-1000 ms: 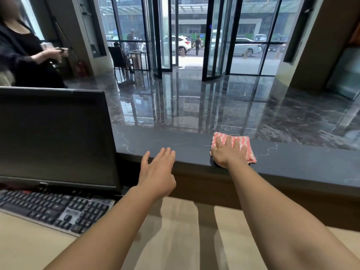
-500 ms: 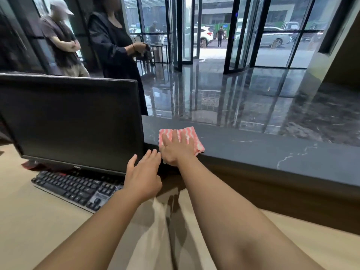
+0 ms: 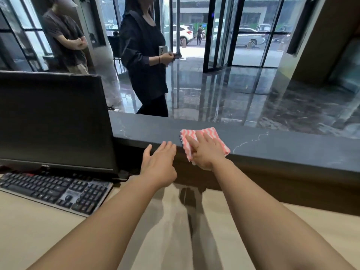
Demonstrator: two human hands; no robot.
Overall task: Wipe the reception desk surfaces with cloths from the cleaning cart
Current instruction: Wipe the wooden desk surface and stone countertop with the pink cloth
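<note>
A folded pink-and-white striped cloth (image 3: 212,136) lies on the dark stone top ledge of the reception desk (image 3: 282,147), near its front edge. My right hand (image 3: 204,151) presses flat on the cloth with straight, spread fingers. My left hand (image 3: 158,162) is just to the left of it, fingers straight, with the fingertips touching the ledge's front edge and holding nothing. The lower beige desk surface (image 3: 39,230) runs under both forearms.
A black monitor (image 3: 52,121) stands at the left, its right edge close to my left hand. A black keyboard (image 3: 54,190) lies in front of it. Beyond the ledge a person in black (image 3: 144,61) stands close; another person (image 3: 66,39) stands farther left.
My right hand has slid the cloth leftward along the ledge toward the monitor, and my left hand has come up to the ledge's edge. The camera view has turned left with them.
</note>
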